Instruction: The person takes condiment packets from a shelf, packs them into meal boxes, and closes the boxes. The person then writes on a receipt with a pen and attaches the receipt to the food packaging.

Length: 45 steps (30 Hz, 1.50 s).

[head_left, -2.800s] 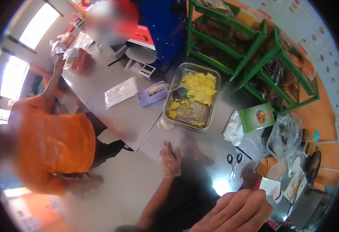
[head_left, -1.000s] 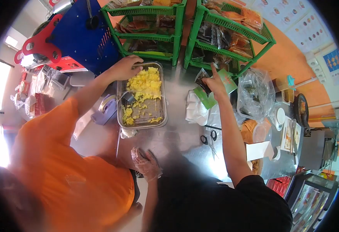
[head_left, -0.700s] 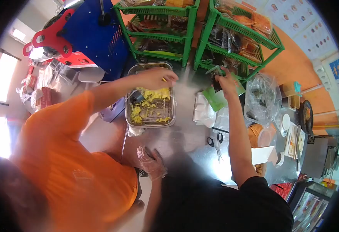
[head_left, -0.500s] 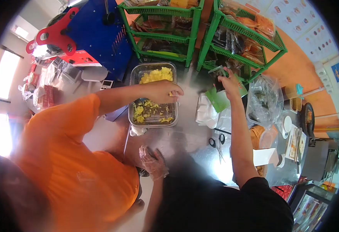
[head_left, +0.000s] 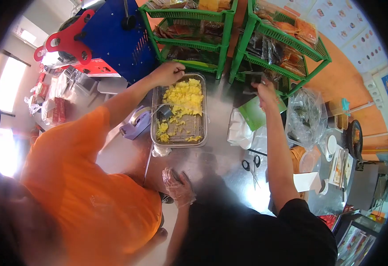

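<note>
My left hand [head_left: 178,186], in a clear plastic glove, is held low near the table edge, fingers stretched out with nothing in them. My right hand [head_left: 265,92] reaches to the lowest tier of the right green rack [head_left: 287,44]. Its fingers pinch what looks like a thin plastic packet [head_left: 250,91], partly hidden and blurred. Just below that hand lies a green sheet or packet [head_left: 252,113], beside white paper or plastic [head_left: 238,129]. A wire-mesh tray [head_left: 153,119] holds yellow, scrambled-egg-like pieces [head_left: 183,98] and a small grey scoop-like thing [head_left: 164,111].
A co-worker in an orange shirt [head_left: 92,190] stands at left, their hand [head_left: 171,73] above the tray's far corner. Scissors [head_left: 252,168] lie on the metal table [head_left: 223,155]. A purple tape dispenser [head_left: 134,126] is left of the tray; a plastic bag [head_left: 307,115] sits at right.
The co-worker's hand has moved from over the tray's middle to its far corner, uncovering the yellow pieces and tape dispenser. My right hand has shifted slightly at the rack; my left stays low.
</note>
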Available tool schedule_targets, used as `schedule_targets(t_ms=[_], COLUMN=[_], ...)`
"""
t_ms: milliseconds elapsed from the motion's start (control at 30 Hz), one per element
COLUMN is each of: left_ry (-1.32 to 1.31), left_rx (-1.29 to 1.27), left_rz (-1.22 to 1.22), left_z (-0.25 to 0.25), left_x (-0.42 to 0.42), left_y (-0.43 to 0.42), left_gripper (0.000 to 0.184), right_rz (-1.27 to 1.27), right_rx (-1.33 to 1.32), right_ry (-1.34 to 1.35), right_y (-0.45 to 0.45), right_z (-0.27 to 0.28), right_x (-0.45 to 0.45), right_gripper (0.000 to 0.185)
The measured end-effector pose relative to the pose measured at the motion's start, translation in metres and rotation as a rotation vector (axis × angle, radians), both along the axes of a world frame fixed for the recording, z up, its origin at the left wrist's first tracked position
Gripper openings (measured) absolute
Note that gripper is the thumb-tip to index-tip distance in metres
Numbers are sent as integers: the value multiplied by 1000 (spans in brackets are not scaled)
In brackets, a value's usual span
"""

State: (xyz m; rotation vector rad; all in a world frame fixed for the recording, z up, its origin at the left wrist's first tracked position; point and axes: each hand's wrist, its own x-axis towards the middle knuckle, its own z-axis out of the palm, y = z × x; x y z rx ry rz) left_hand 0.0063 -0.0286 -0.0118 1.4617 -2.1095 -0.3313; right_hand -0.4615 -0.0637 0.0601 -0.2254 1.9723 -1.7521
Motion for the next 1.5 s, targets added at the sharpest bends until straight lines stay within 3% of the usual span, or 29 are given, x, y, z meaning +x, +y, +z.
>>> schedule_targets(t_ms=[67, 133, 200, 267, 333, 400, 600, 767, 900, 1000, 1100, 1333, 1500], left_ry=[-6, -24, -27, -61, -39, -41, -40, -77, -66, -67, -75, 9, 243], left_rx=[-19, -33, 10, 30, 24, 25, 2, -4, -43, -31, 0, 144, 420], left_rz=[0, -3, 7, 19, 11, -8, 27, 28, 6, 11, 29, -13, -233], left_z=[5, 7, 3, 2, -4, 1, 4, -1, 3, 2, 3, 31, 84], left_x=[-1, -1, -1, 1, 3, 0, -4, -3, -6, -4, -5, -7, -14], left_y=[2, -1, -1, 0, 0, -2, -3, -2, -3, -2, -2, -23, -51], left_gripper=[46, 46, 47, 48, 49, 50, 46, 46, 43, 43, 44, 44, 45], right_rz=[-52, -91, -110, 257, 404, 414, 255, 321, 527, 510, 660, 708, 665], right_rx=[221, 350, 365, 151, 70, 232, 340, 92, -307, -467, -524, -665, -491], right_ry=[245, 651, 1244, 899, 729, 783, 744, 504, 81, -254, -402, -367, -124], right_y=[-11, -20, -35, -69, -129, -190, -275, -292, -269, -238, -216, -116, -54], right_z=[5, -2, -15, 15, -5, -27, -73, -91, -61, -29, -23, 50, 88], right_x=[-8, -7, 10, 63, 81, 71, 41, 23, 28, 42, 53, 125, 147], right_gripper=[56, 41, 28, 20, 17, 28, 30, 41, 43, 41, 32, 21, 8])
